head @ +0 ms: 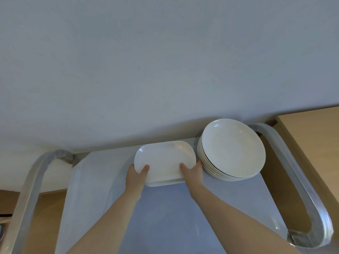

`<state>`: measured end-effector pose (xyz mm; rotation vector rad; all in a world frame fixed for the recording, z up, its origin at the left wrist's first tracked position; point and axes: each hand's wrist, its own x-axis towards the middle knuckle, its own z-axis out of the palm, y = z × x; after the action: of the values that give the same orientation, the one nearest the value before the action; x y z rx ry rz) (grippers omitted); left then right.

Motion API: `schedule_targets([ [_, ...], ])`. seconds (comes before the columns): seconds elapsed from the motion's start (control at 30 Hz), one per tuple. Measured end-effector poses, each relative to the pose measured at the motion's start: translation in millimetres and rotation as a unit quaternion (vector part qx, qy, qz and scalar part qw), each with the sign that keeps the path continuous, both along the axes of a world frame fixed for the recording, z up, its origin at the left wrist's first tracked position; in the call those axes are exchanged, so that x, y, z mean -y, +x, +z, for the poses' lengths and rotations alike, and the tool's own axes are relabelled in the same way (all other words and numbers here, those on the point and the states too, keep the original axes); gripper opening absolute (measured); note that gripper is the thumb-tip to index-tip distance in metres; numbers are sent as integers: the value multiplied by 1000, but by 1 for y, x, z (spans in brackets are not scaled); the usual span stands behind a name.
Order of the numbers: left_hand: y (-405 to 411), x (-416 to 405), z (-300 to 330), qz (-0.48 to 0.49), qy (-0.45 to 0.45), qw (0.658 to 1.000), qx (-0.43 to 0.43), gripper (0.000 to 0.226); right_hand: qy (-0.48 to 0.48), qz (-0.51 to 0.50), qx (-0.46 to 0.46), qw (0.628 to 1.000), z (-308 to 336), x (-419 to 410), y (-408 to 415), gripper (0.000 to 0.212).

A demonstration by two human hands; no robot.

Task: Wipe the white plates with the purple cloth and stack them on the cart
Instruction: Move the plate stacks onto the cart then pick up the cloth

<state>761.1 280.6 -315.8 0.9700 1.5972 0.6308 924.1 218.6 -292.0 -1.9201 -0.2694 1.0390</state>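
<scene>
A white oblong plate (164,160) lies at the far end of the cart's top shelf (165,217), on top of at least one more plate of the same shape, whose edge shows beneath it. My left hand (136,177) grips its near left edge, thumb on the rim. My right hand (192,172) grips its near right edge in the same way. Right beside it stands a stack of several round white plates (233,149). The purple cloth is not in view.
The cart has curved metal handles on the left (31,189) and on the right (297,173). A pale wall (165,70) rises just behind the cart. A wooden surface (315,136) lies to the right, and wooden floor shows on the left.
</scene>
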Motion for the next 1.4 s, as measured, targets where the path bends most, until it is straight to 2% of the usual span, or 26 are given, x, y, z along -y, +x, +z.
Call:
schedule_targets([
  [0.2, 5, 1, -2, 12, -8, 1000, -9, 30, -56, -33, 11, 998, -10, -9, -1, 52],
  [0.43, 12, 1, 0, 24, -23, 999, -10, 36, -147, -73, 3, 987, -14, -22, -8, 73],
  [0.53, 14, 1, 2, 23, -24, 999, -22, 39, -151, -57, 0, 987, -14, -21, -5, 73],
  [0.67, 15, 1, 6, 14, -37, 998, -39, 44, -125, -37, -28, 991, -13, -10, 2, 63],
  [0.87, 18, 9, 20, -21, -30, 993, -115, 46, -88, 2, -67, 994, -3, 11, 8, 30],
  [0.93, 22, 16, 29, -24, -9, 985, -172, 43, -85, 26, -78, 993, 5, 19, 9, 7],
  [1.0, 31, 27, 42, -17, 35, 974, -222, 46, -87, 46, -89, 991, 15, 28, 10, 20],
  [1.07, 47, 41, 60, -20, 95, 966, -239, 52, -82, 85, -105, 987, 28, 38, 12, 13],
  [1.13, 67, 56, 79, -28, 155, 961, -227, 51, -74, 115, -113, 984, 44, 51, 15, 7],
  [1.2, 89, 74, 99, -37, 194, 962, -190, 45, -53, 153, -100, 982, 60, 68, 23, 18],
  [1.3, 126, 106, 124, -66, 236, 957, -155, 41, 0, 197, -21, 980, 84, 99, 49, 32],
  [1.4, 169, 145, 144, -109, 280, 943, -144, 40, 51, 224, 73, 970, 107, 137, 94, 29],
])
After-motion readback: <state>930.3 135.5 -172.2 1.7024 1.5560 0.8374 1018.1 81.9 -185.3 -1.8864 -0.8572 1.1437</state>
